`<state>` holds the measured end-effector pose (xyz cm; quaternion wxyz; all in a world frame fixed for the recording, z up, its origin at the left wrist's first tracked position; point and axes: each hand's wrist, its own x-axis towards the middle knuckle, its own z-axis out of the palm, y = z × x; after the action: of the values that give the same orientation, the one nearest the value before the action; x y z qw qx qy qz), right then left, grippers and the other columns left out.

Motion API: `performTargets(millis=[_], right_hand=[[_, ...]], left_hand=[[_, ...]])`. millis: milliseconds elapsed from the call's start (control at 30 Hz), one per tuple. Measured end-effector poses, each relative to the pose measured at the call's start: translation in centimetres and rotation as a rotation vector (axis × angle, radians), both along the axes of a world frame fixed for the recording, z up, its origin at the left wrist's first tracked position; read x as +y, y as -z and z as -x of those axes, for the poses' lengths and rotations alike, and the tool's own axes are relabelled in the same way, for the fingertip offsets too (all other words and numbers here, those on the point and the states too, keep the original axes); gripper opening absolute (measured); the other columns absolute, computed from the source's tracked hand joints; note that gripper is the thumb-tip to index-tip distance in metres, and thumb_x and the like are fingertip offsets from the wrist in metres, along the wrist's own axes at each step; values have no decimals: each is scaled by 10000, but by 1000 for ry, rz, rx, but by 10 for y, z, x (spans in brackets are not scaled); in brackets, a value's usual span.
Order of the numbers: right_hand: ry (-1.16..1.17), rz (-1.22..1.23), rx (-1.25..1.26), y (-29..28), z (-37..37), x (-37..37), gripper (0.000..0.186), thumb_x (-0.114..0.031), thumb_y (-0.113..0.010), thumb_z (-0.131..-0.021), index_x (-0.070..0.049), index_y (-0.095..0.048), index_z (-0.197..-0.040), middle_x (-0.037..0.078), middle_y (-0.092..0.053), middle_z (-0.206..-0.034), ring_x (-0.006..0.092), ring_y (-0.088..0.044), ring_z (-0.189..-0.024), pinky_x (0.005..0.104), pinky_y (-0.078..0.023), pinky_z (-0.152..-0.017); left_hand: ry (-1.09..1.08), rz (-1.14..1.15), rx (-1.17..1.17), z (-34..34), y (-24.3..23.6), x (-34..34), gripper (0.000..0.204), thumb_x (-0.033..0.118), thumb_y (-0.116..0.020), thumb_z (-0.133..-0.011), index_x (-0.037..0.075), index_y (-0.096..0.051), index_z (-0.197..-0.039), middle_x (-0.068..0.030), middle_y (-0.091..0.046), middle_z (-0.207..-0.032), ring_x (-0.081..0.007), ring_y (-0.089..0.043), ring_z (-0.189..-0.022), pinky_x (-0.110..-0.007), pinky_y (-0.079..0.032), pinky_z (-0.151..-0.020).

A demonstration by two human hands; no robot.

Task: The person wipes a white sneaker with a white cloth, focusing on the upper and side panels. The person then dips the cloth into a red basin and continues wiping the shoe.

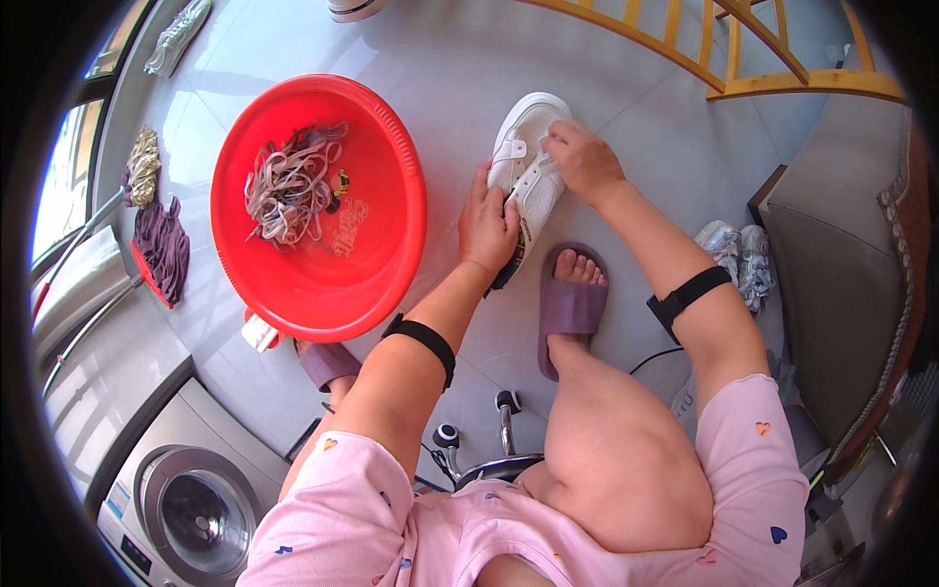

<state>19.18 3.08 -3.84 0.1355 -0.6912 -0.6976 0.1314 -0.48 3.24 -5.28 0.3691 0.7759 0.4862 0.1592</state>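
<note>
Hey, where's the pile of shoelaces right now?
In the head view, the pile of shoelaces lies inside the red basin, on your left, across from the white shoe that your left hand holds.

Site is looking like a home: washing machine (194,501) standing near left, mops (164,249) resting left, slatted wooden furniture (827,83) standing far right, purple slippers (571,311) treading glossy floor tiles (450,59)

White shoe (534,196), red basin (377,269), heart-dotted sleeves (745,460)
</note>
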Motion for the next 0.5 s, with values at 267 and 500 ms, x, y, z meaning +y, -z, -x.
performTargets(millis=[267,500], right_hand=[[442,-325,294,7,-28,-3,265,-1,-632,-819,-50,-667,-1077,120,-614,-989,304,-623,-849,362,-513,-751],[360,-269,374,35,7,-29,301,12,-592,-808,-4,-637,-1105,128,-582,-1032,322,-617,-901,386,-518,-801]], left_hand=[[-23,19,-6,0,0,-1,129,150,-554,-871,22,-564,-880,-136,-376,-1478,-355,-546,-1124,-440,-466,-880],[-30,22,-20,0,3,-1,118,135,-562,-858,17,-562,-867,-133,-385,-1469,-351,-568,-1089,-444,-476,-854]])
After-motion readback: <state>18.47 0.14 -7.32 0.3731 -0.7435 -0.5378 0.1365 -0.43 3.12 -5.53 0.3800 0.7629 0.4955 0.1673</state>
